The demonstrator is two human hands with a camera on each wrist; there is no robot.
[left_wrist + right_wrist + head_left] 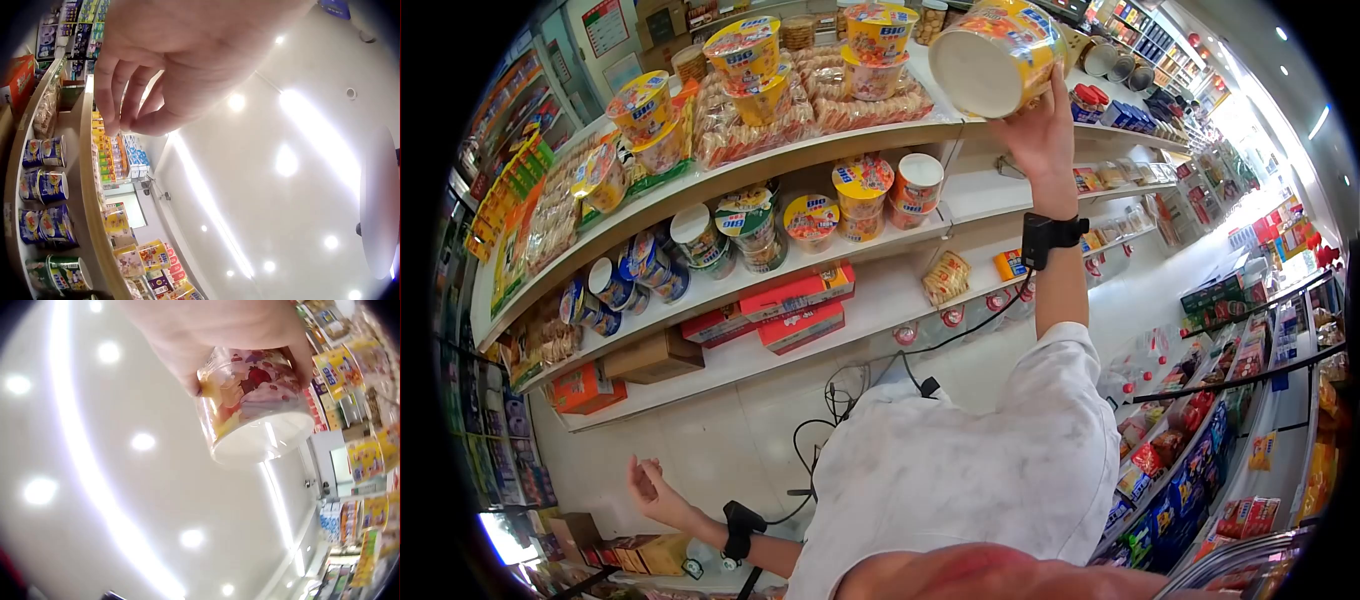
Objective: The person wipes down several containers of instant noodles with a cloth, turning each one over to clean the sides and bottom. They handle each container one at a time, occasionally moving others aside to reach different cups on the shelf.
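My right hand (pixel 1040 135) grips a yellow noodle cup (pixel 1000 60), raised above the right part of the top shelf, its pale bottom facing the camera. In the right wrist view, fingers and thumb curl round the cup (pixel 256 400), with its white base tilted downward. My left hand (pixel 662 498) hangs low at the left, away from the shelves; its fingers are loosely curled and nothing is in them, as the left wrist view of the hand (pixel 162 69) also shows. Stacked yellow cups (pixel 745 70) stand on bagged snacks on the top shelf.
The middle shelf (pixel 800 262) holds several noodle cups (pixel 862 195). Red boxes (pixel 800 305) and a brown carton (pixel 655 357) lie on the lower shelf. A black cable (pixel 975 335) runs from the right wrist across my body. More stocked shelves line the right side.
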